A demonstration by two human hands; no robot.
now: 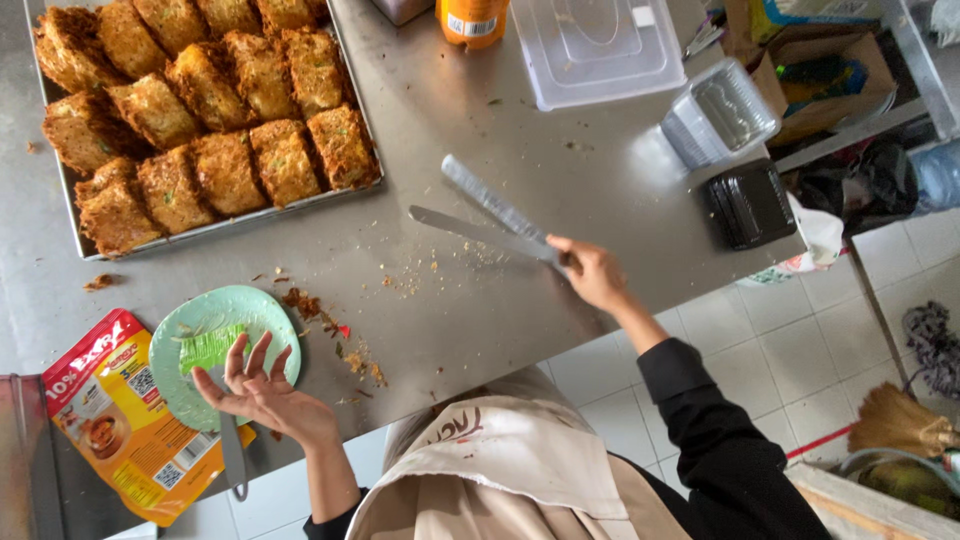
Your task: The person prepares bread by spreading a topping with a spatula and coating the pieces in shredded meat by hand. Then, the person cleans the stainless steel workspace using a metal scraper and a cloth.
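Note:
My right hand (592, 272) grips metal tongs (485, 215) whose two arms are spread apart and point up-left over the steel table (560, 200). Nothing sits between the tong arms. My left hand (258, 392) hovers palm-up with fingers spread above the lower edge of a light green plate (215, 335), holding nothing. A knife (232, 455) lies under that hand, its handle over the table's front edge. A metal tray (230, 215) of several golden breaded fried pieces (200, 110) fills the upper left.
A red and yellow food pouch (120, 420) lies at the lower left. Clear plastic lid (595, 45), stacked clear containers (720, 115) and black containers (750, 205) stand at the right end. An orange bottle (470, 20) is at the top. Crumbs scatter near the plate.

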